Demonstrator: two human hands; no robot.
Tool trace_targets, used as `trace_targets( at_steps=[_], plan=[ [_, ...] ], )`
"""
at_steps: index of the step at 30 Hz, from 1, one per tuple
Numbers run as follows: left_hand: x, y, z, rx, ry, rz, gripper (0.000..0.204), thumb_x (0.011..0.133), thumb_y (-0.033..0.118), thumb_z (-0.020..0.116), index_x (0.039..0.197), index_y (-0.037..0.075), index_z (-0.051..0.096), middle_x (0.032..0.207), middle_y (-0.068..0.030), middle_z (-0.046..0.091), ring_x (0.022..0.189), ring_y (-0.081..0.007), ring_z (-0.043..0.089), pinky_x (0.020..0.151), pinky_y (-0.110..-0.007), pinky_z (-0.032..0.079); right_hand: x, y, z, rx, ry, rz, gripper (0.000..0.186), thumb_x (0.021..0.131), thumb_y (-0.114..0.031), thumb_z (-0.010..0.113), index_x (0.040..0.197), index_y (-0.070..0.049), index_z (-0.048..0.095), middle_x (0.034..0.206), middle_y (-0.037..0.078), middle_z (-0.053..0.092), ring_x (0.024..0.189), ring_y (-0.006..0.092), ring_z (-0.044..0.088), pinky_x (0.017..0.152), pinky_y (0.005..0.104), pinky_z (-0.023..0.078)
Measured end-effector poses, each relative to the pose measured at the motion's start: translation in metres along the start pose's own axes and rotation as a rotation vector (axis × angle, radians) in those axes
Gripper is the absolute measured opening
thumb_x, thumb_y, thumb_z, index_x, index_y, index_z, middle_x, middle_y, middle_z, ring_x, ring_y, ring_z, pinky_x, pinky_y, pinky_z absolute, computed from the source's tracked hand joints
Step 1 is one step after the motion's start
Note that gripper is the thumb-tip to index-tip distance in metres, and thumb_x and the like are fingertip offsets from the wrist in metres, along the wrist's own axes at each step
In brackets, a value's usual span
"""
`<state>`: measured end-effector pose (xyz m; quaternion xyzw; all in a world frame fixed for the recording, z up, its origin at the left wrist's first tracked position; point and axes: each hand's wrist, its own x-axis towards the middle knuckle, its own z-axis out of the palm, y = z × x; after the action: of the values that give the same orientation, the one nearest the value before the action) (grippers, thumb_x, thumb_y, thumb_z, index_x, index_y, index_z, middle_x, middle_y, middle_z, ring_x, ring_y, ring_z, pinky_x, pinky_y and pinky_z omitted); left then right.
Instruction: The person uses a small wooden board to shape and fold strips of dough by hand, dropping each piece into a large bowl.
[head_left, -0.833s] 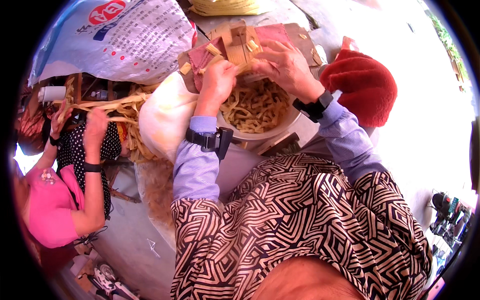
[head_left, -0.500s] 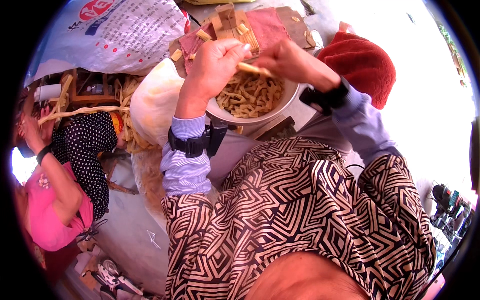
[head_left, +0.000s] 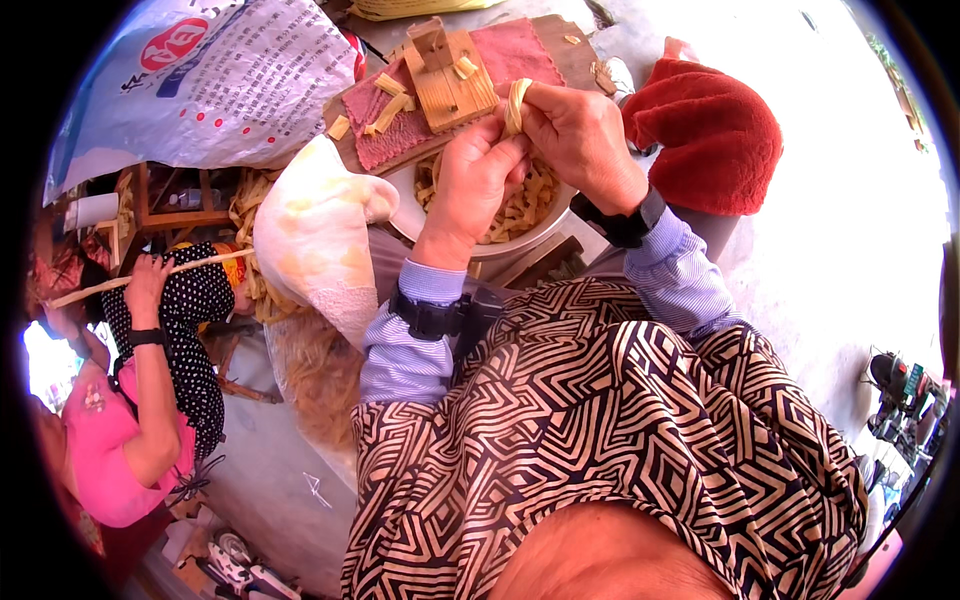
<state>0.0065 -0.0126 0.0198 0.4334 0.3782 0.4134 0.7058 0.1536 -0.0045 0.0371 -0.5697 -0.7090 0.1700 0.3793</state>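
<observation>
My left hand (head_left: 478, 170) and my right hand (head_left: 585, 135) are close together over the near edge of the board. A pale yellow strip (head_left: 516, 105), bent into a small twisted loop, stands up between them. My right thumb and fingers pinch it. My left fingers are closed at its lower end, and part of the strip is hidden there. Below my hands is a white bowl (head_left: 408, 212) holding many similar curled strips (head_left: 538, 200). Just beyond stands a wooden block (head_left: 462, 90) with an upright piece and a few cut pieces (head_left: 390, 105) around it.
The block rests on a pink cloth (head_left: 520, 50) over a board. A red cloth (head_left: 705, 130) covers my right knee, a stained white cloth (head_left: 310, 230) my left. A printed sack (head_left: 260, 80) lies far left. At left, a co-worker in pink (head_left: 110, 440) holds a long strip (head_left: 200, 262).
My hands have come closer together and nearer to me. The strip, straight between them before, is now a twisted loop. The co-worker's arms have shifted, with the long strip raised across.
</observation>
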Motion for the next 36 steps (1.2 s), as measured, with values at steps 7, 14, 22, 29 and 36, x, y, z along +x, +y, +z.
trace_targets(
  at_steps=[7,14,22,29,36],
  plan=[
    [0.007,-0.015,-0.010,1.179,0.261,0.724,0.021,0.078,0.001,0.058,0.098,0.004,0.063,0.092,-0.0081,0.064,0.077,-0.0274,0.059,0.068,-0.035,0.049,-0.012,0.031,0.025,0.873,-0.458,0.696,0.034,0.091,-0.035,0.057,0.103,-0.004,0.065,0.086,0.011,0.067,0.081,0.0216,0.064,0.071,0.0357,0.051],
    [0.000,-0.022,-0.005,0.830,0.242,0.573,0.018,0.082,0.009,0.061,0.099,0.003,0.061,0.092,-0.0137,0.062,0.084,-0.0316,0.060,0.072,-0.039,0.048,-0.022,0.043,0.038,1.230,-0.433,0.682,0.020,0.090,-0.012,0.059,0.105,0.000,0.062,0.106,0.005,0.062,0.098,0.0132,0.059,0.085,0.0279,0.048],
    [0.003,-0.036,-0.010,0.284,0.270,-0.055,0.020,0.092,0.019,0.053,0.087,0.000,0.059,0.061,-0.0056,0.051,0.057,-0.0140,0.052,0.053,-0.031,0.042,-0.018,0.030,0.037,0.596,0.100,0.159,0.010,0.077,-0.001,0.069,0.086,0.002,0.068,0.104,0.003,0.060,0.092,0.0098,0.056,0.078,0.0221,0.046],
    [-0.041,-0.031,-0.024,0.844,0.144,0.129,0.015,0.091,0.017,0.055,0.086,0.003,0.058,0.065,-0.0109,0.054,0.059,-0.0247,0.056,0.052,-0.036,0.043,0.002,0.059,-0.003,0.659,-0.178,0.313,0.044,0.093,-0.038,0.055,0.124,-0.007,0.058,0.115,0.008,0.062,0.108,0.0157,0.055,0.094,0.0308,0.043],
    [-0.013,0.005,-0.027,1.206,0.174,0.464,0.012,0.087,0.016,0.057,0.080,0.006,0.055,0.076,-0.0130,0.062,0.073,-0.0374,0.058,0.057,-0.044,0.045,0.035,0.039,0.000,0.583,-0.815,0.177,0.028,0.089,-0.023,0.065,0.108,-0.002,0.065,0.096,0.006,0.067,0.085,0.0128,0.063,0.076,0.0253,0.053]
  ],
)
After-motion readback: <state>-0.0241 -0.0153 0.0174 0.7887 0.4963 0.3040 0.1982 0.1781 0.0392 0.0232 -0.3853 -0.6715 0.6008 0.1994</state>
